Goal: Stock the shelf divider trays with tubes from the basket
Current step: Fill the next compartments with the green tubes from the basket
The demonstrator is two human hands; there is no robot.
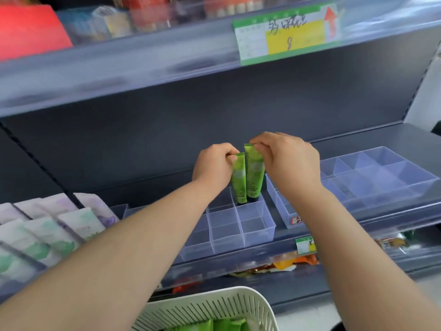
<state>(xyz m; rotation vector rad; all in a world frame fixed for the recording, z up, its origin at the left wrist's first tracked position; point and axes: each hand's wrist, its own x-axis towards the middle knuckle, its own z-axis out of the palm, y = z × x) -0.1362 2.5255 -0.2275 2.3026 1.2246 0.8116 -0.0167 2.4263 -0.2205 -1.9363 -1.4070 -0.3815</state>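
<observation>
L hand (216, 163) pinches top of left green tube (238, 177); R hand (290, 158) pinches right green tube (254, 173). Both upright, caps down in back compartment of divider tray (259, 231) under hands. Other compartments empty; more tubes in basket (214, 306) below forearms. Early stage, most stocking left.

We see a dark grey back panel (167, 120) behind the shelves. On the upper shelf's clear rail hangs a green, white and yellow price label (287, 32) with a red arrow; its writing is blurred. A red box (31, 29) sits at upper left. At lower left, pale purple and green packets (47, 225) stand in rows. Lower down are a small green tag (306, 245) and orange wrappers (293, 261).
</observation>
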